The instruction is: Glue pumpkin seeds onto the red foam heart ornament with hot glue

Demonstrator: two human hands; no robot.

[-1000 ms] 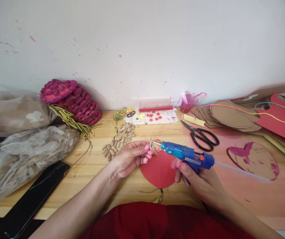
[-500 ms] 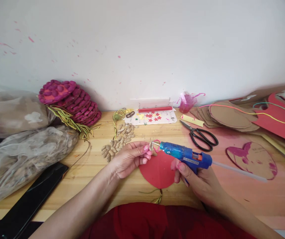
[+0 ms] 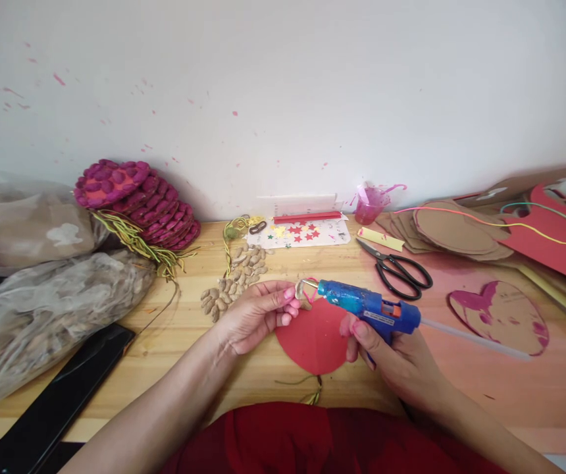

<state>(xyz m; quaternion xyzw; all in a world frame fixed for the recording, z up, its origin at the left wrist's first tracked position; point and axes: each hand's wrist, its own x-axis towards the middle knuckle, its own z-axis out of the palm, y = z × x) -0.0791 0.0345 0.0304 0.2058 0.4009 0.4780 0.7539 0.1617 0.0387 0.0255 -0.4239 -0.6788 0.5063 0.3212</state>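
Observation:
My left hand (image 3: pixel 262 315) pinches a small peanut (image 3: pixel 299 290) between thumb and finger. Wrapped round the handle of a blue glue gun (image 3: pixel 362 304), my right hand (image 3: pixel 394 359) points its metal nozzle left, at the peanut. A clear glue stick (image 3: pixel 475 339) sticks out of the gun's back. Below both hands lies a red round piece (image 3: pixel 315 339), with a peanut and a pink loop at its top edge and a yellow-green tassel (image 3: pixel 315 395) at its bottom. Loose peanuts (image 3: pixel 236 276) are spread beyond my left hand.
Black scissors (image 3: pixel 401 273), a pink-stained cup (image 3: pixel 369 204) and cardboard discs (image 3: pixel 453 229) stand right of centre. Paper stars lie on a white sheet (image 3: pixel 330 237). Stacked magenta peanut discs (image 3: pixel 139 204), bags of peanuts (image 3: pixel 66 316) and a black object (image 3: pixel 66 395) are on the left.

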